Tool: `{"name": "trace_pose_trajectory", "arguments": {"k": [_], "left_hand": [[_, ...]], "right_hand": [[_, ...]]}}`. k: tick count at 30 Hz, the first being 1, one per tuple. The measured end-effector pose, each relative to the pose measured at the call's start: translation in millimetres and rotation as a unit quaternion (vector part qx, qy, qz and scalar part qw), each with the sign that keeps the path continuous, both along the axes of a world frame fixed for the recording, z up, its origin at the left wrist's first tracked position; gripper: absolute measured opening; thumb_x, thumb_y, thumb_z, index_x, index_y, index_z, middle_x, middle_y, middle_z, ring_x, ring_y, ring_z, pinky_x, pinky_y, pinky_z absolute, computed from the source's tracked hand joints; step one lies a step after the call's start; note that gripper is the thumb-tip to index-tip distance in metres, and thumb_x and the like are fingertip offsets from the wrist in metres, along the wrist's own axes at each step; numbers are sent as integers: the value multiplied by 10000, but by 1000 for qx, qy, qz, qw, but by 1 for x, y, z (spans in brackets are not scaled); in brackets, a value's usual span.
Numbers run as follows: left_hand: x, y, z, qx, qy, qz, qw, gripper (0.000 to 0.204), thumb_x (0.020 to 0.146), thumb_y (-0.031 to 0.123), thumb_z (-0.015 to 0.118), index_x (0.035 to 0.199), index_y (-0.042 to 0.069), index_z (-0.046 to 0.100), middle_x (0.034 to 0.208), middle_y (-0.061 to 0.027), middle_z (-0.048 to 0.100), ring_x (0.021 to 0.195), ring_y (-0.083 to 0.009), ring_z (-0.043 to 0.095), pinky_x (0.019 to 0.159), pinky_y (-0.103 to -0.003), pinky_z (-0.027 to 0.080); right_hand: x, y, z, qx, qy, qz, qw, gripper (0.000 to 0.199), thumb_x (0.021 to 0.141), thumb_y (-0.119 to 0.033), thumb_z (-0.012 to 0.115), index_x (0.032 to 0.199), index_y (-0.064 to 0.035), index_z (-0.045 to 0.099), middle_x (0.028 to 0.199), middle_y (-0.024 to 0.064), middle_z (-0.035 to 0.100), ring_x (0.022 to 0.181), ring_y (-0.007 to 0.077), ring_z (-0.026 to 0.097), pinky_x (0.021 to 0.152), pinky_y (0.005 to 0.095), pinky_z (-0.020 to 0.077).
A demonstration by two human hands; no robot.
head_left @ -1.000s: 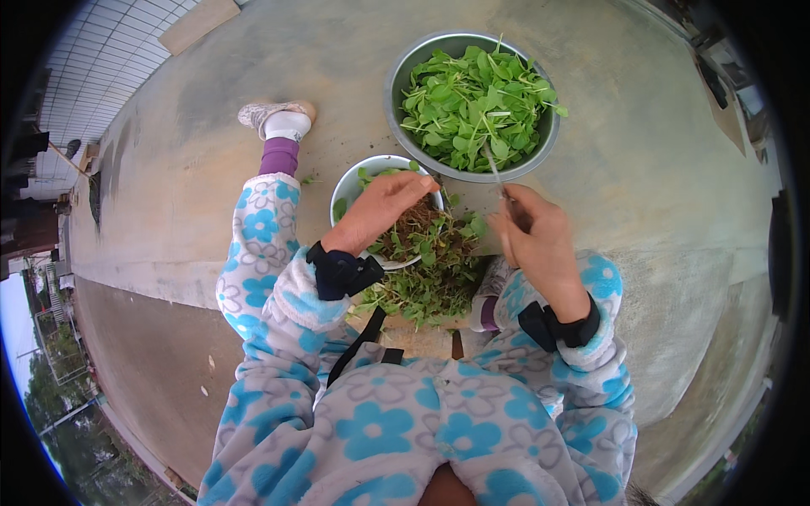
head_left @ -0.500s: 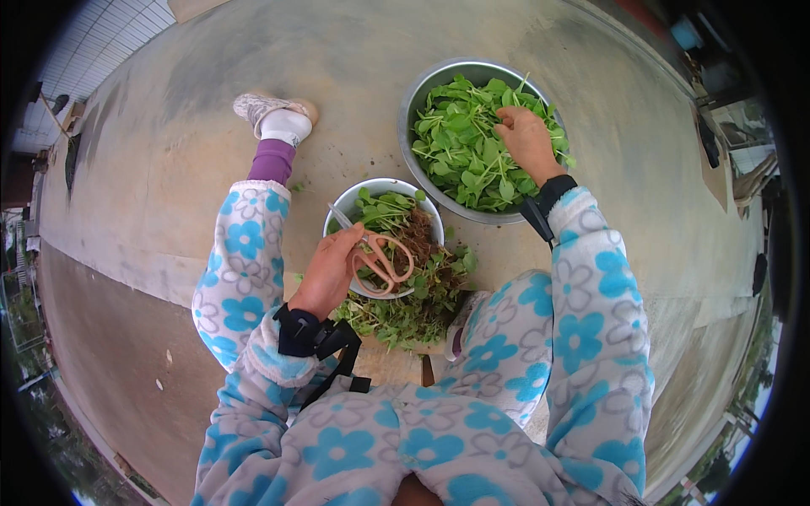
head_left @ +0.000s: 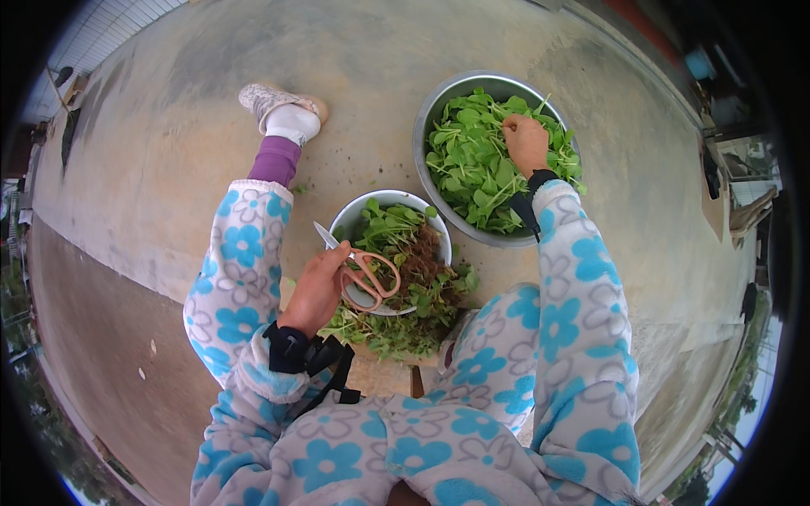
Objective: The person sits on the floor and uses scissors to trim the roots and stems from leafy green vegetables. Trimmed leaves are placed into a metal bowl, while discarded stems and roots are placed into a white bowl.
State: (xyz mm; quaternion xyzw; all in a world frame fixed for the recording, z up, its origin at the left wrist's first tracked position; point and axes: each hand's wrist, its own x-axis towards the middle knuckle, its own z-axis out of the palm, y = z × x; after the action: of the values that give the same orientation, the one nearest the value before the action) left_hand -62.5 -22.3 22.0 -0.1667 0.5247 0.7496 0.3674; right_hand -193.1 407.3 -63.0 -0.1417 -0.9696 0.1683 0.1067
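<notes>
My left hand (head_left: 312, 291) is closed around the blade end of a pair of scissors (head_left: 372, 297), whose pink handle loops point to the right. The scissors are over the rim of a smaller white basin (head_left: 348, 221), which holds leafy greens (head_left: 386, 224) with brown, soil-covered roots (head_left: 422, 255). At the upper right, my right hand (head_left: 526, 142) is over a large metal basin (head_left: 427, 160) heaped with loose green leaves (head_left: 477, 160). Its fingers are curled together against the leaves; whatever they pinch is hidden.
Below the white basin lies a pile of leafy scraps (head_left: 388, 329) on a low wooden surface (head_left: 380, 375). My left foot in a patterned shoe (head_left: 268, 99) rests on the concrete floor (head_left: 354, 67) to the left of the basins. Small bits of dirt are scattered on the floor.
The view has shifted slightly, so both basins appear lower and farther right. My right hand's fingers have curled in further over the leaves. My left hand still holds the scissors.
</notes>
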Motion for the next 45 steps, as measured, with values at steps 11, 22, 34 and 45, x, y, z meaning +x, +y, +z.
{"name": "trace_pose_trajectory", "arguments": {"k": [11,22,34,45], "left_hand": [[4,2,8,18,18,-19,999,368,1051,341,521,1101,-1,649,1052,-96,673,958,-185,625,932,-373,476],[4,2,-3,19,21,-3,1000,362,1064,303,509,1055,-41,622,1073,-115,674,927,-196,637,914,-393,501],[-5,-4,-20,-28,9,8,1000,363,1067,297,494,1077,-38,635,1055,-124,689,918,-196,647,872,-375,517],[-3,-1,-10,-21,3,-14,1000,368,1056,320,529,1042,-26,652,1022,-79,663,924,-154,604,889,-321,468]], "right_hand": [[99,-38,103,-400,-144,147,893,90,832,-64,722,911,-21,719,826,26,705,744,95,621,689,260,502],[111,34,65,-71,-130,-1,989,842,746,-393,802,1435,-32,482,1426,269,475,1307,399,491,1075,427,434],[13,-30,-17,21,-296,8,955,903,892,-566,610,1591,-142,227,1614,254,222,1469,537,170,1161,651,211],[27,-31,37,-6,-324,12,946,900,880,-585,635,1599,-217,239,1651,204,177,1489,496,189,1152,664,228]]}}
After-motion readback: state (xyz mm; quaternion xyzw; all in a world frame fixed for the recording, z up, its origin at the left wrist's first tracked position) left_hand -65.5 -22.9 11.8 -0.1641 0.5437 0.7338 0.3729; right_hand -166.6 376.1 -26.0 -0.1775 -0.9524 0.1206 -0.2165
